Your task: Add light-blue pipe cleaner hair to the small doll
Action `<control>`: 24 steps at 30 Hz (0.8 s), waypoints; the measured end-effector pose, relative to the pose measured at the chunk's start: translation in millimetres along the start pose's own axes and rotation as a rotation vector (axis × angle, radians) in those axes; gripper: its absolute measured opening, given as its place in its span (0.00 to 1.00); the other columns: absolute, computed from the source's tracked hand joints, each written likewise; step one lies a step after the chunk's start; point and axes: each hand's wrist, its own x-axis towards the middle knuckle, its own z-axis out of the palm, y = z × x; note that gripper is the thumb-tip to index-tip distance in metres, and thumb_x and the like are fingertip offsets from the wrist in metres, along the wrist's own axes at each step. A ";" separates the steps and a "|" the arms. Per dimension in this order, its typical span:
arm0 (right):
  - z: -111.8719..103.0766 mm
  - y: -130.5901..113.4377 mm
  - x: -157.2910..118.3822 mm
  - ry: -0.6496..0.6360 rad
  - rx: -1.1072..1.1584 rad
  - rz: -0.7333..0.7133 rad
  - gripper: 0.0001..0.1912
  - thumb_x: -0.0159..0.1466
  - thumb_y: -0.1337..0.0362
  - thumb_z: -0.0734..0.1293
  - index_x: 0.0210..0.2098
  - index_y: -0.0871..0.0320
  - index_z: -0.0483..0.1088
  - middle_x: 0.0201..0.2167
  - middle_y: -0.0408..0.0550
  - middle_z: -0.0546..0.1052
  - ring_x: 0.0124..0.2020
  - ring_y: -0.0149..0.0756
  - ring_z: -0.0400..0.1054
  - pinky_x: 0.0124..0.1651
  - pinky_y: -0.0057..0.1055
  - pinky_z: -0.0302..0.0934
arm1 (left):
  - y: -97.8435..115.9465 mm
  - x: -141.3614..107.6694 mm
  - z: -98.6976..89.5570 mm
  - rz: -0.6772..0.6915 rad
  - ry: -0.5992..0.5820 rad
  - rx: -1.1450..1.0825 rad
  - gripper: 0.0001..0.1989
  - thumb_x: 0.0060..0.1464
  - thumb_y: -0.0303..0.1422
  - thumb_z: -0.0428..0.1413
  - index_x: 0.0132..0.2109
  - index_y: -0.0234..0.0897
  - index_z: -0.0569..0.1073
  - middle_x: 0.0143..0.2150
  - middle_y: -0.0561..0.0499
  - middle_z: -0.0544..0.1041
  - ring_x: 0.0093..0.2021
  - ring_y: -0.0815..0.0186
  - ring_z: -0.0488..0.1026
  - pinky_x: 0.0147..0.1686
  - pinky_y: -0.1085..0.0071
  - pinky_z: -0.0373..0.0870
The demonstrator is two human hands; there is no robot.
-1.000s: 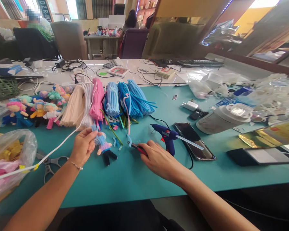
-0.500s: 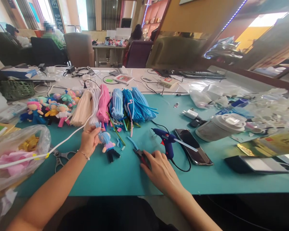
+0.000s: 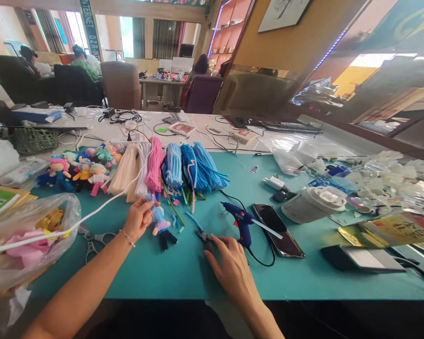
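My left hand (image 3: 139, 219) is closed in a pinch on the light blue top of a small pipe-cleaner doll (image 3: 160, 227), which has blue hair, a lilac top and black legs. My right hand (image 3: 229, 263) rests low over the mat with its fingers apart. Beside its fingertips lie the pliers (image 3: 202, 235), their handles partly hidden by the hand. A short blue pipe-cleaner piece (image 3: 191, 219) lies at the pliers' jaws. Right of that hand, a dark blue glue gun (image 3: 240, 221) lies with a clear glue stick in its back.
Bundles of pipe cleaners (image 3: 173, 165) stand behind the hands, with several finished dolls (image 3: 88, 169) to their left. Scissors (image 3: 93, 242) and a plastic bag (image 3: 61, 207) are at left. A phone (image 3: 279, 230), a lidded cup (image 3: 314, 202) and a white cable (image 3: 109, 200) also lie around.
My right hand has loosened from the pliers, its fingers now straighter. My left hand keeps its pinch on the doll. The whole view has shifted slightly upward.
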 end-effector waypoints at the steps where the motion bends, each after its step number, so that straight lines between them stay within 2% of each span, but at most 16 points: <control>1: -1.0 -6.4 1.7 0.033 0.046 0.003 0.13 0.67 0.57 0.64 0.44 0.55 0.77 0.39 0.55 0.74 0.40 0.48 0.71 0.45 0.46 0.70 | -0.4 -0.6 0.0 -0.006 -0.007 -0.004 0.20 0.30 0.34 0.71 0.23 0.36 0.65 0.23 0.51 0.81 0.08 0.84 0.50 0.08 0.82 0.43; 4: 3.6 -37.4 10.1 0.092 0.209 0.017 0.13 0.70 0.59 0.61 0.39 0.56 0.77 0.38 0.55 0.75 0.41 0.45 0.72 0.45 0.42 0.69 | -2.1 -3.5 0.9 -0.024 -0.034 -0.008 0.20 0.31 0.33 0.71 0.25 0.36 0.66 0.22 0.52 0.81 0.08 0.83 0.51 0.08 0.82 0.44; 7: 22.2 -73.7 24.9 0.029 0.396 0.014 0.11 0.67 0.59 0.64 0.34 0.55 0.77 0.32 0.49 0.76 0.35 0.39 0.73 0.39 0.34 0.70 | -5.1 -7.3 2.1 -0.037 -0.069 0.002 0.20 0.31 0.34 0.72 0.26 0.36 0.67 0.23 0.52 0.81 0.08 0.82 0.52 0.08 0.82 0.47; 10: 44.5 -96.7 44.1 -0.028 0.547 0.072 0.11 0.65 0.59 0.65 0.30 0.56 0.77 0.27 0.46 0.77 0.29 0.35 0.72 0.34 0.30 0.69 | -8.0 -9.6 2.6 -0.039 -0.109 0.020 0.21 0.31 0.35 0.72 0.27 0.36 0.67 0.23 0.52 0.81 0.09 0.82 0.52 0.08 0.81 0.50; 14: 62.6 -102.4 62.0 -0.077 0.691 0.201 0.16 0.63 0.53 0.65 0.30 0.59 0.76 0.24 0.46 0.77 0.24 0.33 0.69 0.28 0.27 0.65 | -11.8 -9.1 1.8 -0.034 -0.154 0.046 0.23 0.31 0.39 0.73 0.27 0.36 0.67 0.20 0.55 0.78 0.08 0.82 0.51 0.07 0.80 0.55; 18: 70.9 -101.5 66.9 -0.117 0.777 0.310 0.24 0.61 0.44 0.65 0.25 0.60 0.73 0.19 0.44 0.73 0.19 0.30 0.62 0.23 0.26 0.59 | -18.2 -8.5 0.1 -0.025 -0.180 0.073 0.23 0.32 0.42 0.73 0.25 0.37 0.68 0.11 0.64 0.66 0.07 0.79 0.50 0.08 0.78 0.58; 21: 73.4 -102.2 68.9 -0.149 0.796 0.361 0.26 0.60 0.41 0.63 0.22 0.59 0.70 0.16 0.41 0.69 0.18 0.28 0.57 0.21 0.25 0.53 | -21.5 -9.6 -0.9 -0.013 -0.182 0.097 0.23 0.32 0.44 0.73 0.24 0.37 0.69 0.08 0.66 0.59 0.07 0.78 0.50 0.08 0.79 0.57; 24: 65.5 -97.6 67.2 -0.196 0.770 0.384 0.25 0.59 0.42 0.63 0.22 0.58 0.69 0.15 0.40 0.66 0.17 0.27 0.54 0.21 0.25 0.51 | -18.8 -10.9 -2.1 0.008 -0.171 0.118 0.22 0.33 0.45 0.73 0.24 0.37 0.70 0.09 0.64 0.62 0.07 0.79 0.50 0.08 0.78 0.56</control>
